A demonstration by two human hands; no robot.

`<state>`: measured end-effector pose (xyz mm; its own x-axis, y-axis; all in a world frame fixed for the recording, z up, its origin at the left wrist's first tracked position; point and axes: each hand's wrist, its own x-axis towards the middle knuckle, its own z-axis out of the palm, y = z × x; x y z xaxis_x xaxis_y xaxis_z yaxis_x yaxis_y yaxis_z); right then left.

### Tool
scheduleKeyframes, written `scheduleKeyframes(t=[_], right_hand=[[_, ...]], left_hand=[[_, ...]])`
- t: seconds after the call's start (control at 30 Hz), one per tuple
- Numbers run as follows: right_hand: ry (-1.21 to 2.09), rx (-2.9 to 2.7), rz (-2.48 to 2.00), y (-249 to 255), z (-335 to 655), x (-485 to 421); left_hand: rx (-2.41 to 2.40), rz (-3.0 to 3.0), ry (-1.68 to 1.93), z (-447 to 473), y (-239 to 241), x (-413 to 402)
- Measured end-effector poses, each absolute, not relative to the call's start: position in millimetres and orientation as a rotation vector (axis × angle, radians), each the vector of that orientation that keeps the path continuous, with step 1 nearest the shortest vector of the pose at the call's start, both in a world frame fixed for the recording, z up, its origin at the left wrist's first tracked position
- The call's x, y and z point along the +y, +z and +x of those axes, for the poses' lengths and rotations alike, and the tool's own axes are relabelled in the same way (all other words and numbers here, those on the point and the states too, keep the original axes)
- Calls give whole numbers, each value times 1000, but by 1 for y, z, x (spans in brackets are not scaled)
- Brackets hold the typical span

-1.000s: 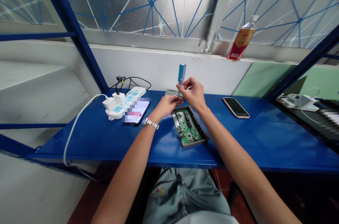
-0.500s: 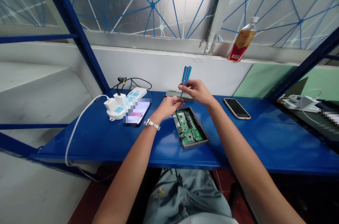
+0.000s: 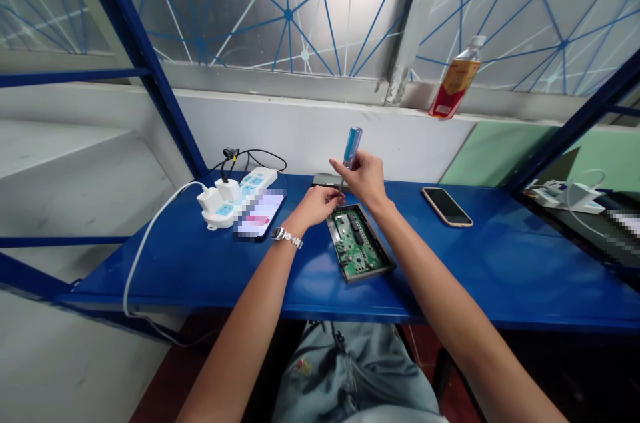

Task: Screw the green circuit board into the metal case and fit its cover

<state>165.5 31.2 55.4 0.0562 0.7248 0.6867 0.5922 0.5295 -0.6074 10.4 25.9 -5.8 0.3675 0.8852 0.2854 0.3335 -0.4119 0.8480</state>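
Note:
A screwdriver [image 3: 353, 143] with a clear blue handle stands nearly upright, leaning slightly right at the top. My right hand [image 3: 367, 176] is closed round the lower part of its handle, thumb stretched to the left. Lower down, my left hand [image 3: 320, 204] pinches with its fingertips at the thin shaft, near the far left corner of a shallow metal case. A green circuit board [image 3: 361, 251] lies inside that open case [image 3: 367, 274], flat on the table. My fingers hide the screwdriver's tip. A bracelet-like watch [image 3: 287, 236] circles my left wrist.
Behind my hands lies a grey metal piece [image 3: 327, 179]. To the left are a white power strip [image 3: 256, 178] with plugs and cables, and a phone [image 3: 273, 206] with a lit screen. Another phone [image 3: 447, 206] lies right on the blue table [image 3: 500, 263]. A drink bottle [image 3: 455, 86] stands on the sill.
My right hand has turned about the screwdriver handle, its wrist swinging left and its thumb now pointing left. The handle shows a different side. My left hand has barely moved.

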Motion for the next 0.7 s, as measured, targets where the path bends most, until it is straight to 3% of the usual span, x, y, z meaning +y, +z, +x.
scheduleKeyframes(t=[0.27,0.53,0.7], right_hand=[[517,-1933,-983,63,179,30],[82,-1841,-1135,56,172,21],[240,-1664,-1027,46,165,21]], left_hand=[[1091,1946,984,8,-5,27],[1189,2052,950,8,0,24],[1286,2198,890,6,-1,23]])
